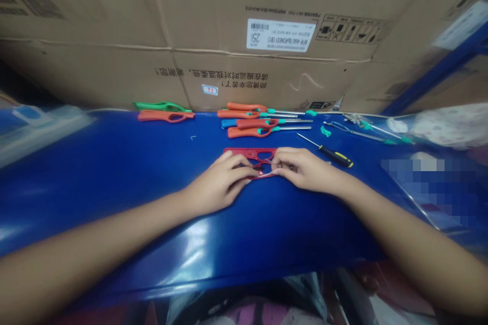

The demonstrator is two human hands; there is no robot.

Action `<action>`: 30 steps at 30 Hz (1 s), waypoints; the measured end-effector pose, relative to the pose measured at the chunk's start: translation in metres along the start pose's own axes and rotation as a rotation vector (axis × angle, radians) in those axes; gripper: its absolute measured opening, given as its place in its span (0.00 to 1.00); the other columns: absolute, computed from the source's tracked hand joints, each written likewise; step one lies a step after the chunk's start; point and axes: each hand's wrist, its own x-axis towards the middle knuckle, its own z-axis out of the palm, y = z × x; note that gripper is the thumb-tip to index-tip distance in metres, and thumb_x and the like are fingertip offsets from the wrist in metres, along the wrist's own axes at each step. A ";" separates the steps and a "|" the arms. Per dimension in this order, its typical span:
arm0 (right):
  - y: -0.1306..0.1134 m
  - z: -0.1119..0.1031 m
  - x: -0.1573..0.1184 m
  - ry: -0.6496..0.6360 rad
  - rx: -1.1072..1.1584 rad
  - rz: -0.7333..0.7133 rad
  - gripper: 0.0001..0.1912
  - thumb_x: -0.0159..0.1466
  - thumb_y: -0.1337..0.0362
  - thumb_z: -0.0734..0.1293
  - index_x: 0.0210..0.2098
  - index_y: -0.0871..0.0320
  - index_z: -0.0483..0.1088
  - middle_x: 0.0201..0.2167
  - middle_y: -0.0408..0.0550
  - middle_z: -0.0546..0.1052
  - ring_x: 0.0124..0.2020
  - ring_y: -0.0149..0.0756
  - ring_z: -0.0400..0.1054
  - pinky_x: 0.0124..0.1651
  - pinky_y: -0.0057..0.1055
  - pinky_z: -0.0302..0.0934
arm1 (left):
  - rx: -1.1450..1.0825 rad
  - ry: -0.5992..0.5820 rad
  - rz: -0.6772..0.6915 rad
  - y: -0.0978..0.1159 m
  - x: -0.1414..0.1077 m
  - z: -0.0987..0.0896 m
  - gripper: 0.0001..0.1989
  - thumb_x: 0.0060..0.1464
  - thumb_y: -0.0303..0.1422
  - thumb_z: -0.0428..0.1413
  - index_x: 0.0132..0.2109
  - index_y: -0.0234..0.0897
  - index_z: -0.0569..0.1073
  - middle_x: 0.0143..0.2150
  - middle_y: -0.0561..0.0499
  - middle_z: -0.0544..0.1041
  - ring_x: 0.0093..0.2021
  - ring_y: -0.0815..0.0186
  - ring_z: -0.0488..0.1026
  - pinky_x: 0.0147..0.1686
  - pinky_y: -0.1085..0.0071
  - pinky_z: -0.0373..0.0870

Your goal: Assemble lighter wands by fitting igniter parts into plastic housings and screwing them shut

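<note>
Red plastic lighter casing parts (247, 153) lie on the blue table in front of me, with one half behind the other. My left hand (232, 177) has its fingertips pressed together on the left side of the nearer red part. On the other side, my right hand (295, 166) pinches at its right portion, where a thin metallic piece shows between the hands. What exactly sits under the fingertips is too small to tell. A black and yellow screwdriver (336, 156) lies just beyond my right hand.
Several orange lighters (249, 132) with metal tubes lie behind the hands. Green (162, 106) and orange (160, 116) casings are at back left. Metal rods with teal parts (375, 129) are at back right. A cardboard wall (213, 20) rises behind the blue table (114, 177).
</note>
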 end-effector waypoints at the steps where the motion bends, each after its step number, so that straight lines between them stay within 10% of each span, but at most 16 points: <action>1: 0.000 0.000 0.000 0.006 -0.002 0.006 0.07 0.68 0.66 0.64 0.34 0.58 0.70 0.32 0.46 0.73 0.30 0.31 0.65 0.35 0.28 0.60 | 0.000 -0.001 0.000 0.000 0.000 0.000 0.12 0.67 0.29 0.51 0.52 0.40 0.77 0.48 0.45 0.75 0.48 0.59 0.68 0.53 0.58 0.67; 30: 0.000 -0.008 -0.003 -0.028 0.020 0.013 0.04 0.64 0.69 0.69 0.35 0.60 0.78 0.35 0.47 0.76 0.28 0.28 0.67 0.32 0.26 0.60 | 0.051 -0.061 -0.030 0.003 0.000 0.000 0.13 0.68 0.30 0.49 0.53 0.39 0.76 0.48 0.45 0.74 0.48 0.58 0.68 0.52 0.58 0.67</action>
